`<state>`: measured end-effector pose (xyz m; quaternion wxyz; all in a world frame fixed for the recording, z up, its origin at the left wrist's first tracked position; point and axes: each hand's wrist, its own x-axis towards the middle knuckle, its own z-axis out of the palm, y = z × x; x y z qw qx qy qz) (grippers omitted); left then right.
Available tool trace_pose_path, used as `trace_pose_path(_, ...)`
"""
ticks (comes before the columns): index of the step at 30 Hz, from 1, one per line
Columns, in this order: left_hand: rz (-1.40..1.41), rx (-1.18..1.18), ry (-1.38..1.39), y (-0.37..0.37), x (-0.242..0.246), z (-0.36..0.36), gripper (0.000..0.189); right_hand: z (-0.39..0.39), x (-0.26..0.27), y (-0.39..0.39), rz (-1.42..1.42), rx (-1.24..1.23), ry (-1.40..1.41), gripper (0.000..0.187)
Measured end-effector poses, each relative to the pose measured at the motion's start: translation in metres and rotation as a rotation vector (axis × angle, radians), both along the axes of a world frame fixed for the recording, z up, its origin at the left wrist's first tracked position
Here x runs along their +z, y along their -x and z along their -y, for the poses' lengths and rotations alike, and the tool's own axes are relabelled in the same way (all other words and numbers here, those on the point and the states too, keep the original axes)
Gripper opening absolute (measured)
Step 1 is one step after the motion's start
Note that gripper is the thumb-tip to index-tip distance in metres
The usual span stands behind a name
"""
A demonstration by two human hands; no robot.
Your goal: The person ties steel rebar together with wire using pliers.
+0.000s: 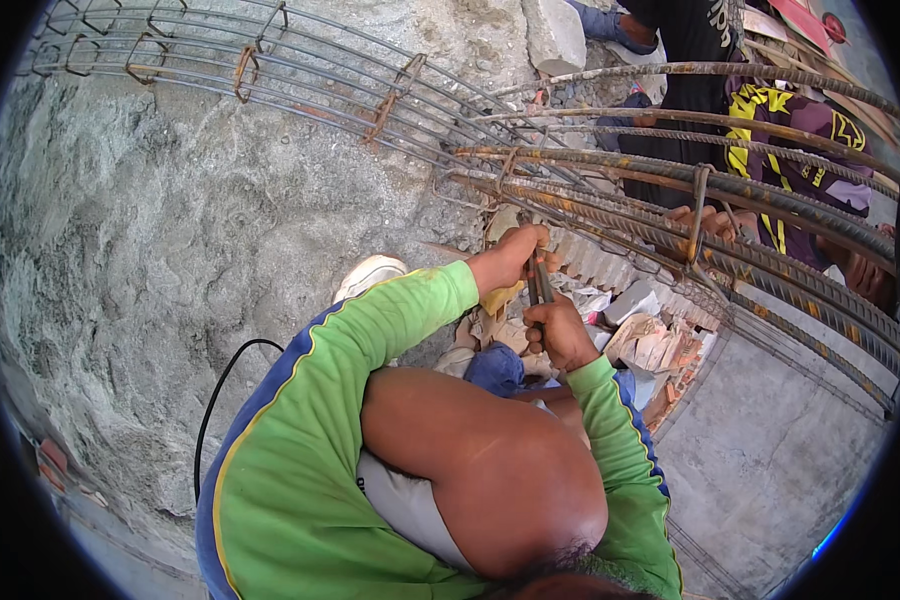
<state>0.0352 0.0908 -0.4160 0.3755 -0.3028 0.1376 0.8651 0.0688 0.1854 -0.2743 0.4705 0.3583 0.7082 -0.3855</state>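
My left hand point(516, 253) curls around the upper part of a pair of dark steel pincers point(539, 279), just below the rebar. Lower down, my right hand point(562, 330) closes around the two handles, which lie close together. The jaws are mostly hidden by my left fingers, and I cannot tell whether they bite on a wire. Just above my hands runs a bundle of thick, rusty ribbed rebar point(622, 214). A bent steel stirrup point(699, 214) encircles some of its bars.
A slimmer rebar cage point(307, 67) crosses the rough concrete point(195, 225) to the upper left. Beyond the thick bars, another person point(791, 150) has hands at the rebar. Paper and rubble point(652, 341) lie below the bars. A black cable point(214, 397) curves by my left sleeve.
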Motion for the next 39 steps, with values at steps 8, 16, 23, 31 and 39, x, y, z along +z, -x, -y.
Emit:
trace_pose_path(8,-0.005,0.133,-0.22,-0.002,-0.008,-0.008,0.017,0.008,0.024,0.028,0.133,0.095,0.037,0.024)
trace_pose_path(16,-0.13,0.278,-0.581,-0.018,-0.031,-0.006,0.032,-0.007,0.011,-0.004,-0.003,-0.093,0.189,0.027)
trace_pose_path(23,-0.221,0.218,-0.703,-0.01,-0.057,-0.01,0.028,-0.021,-0.044,-0.058,-0.006,-0.706,0.895,0.036)
trace_pose_path(31,-0.102,-0.1,0.501,-0.001,-0.029,-0.021,0.018,-0.042,-0.087,-0.079,-0.339,0.041,0.399,0.054)
trace_pose_path(39,-0.497,-0.407,1.078,0.001,-0.007,-0.021,0.028,-0.001,-0.052,-0.058,-0.29,-0.056,0.039,0.031)
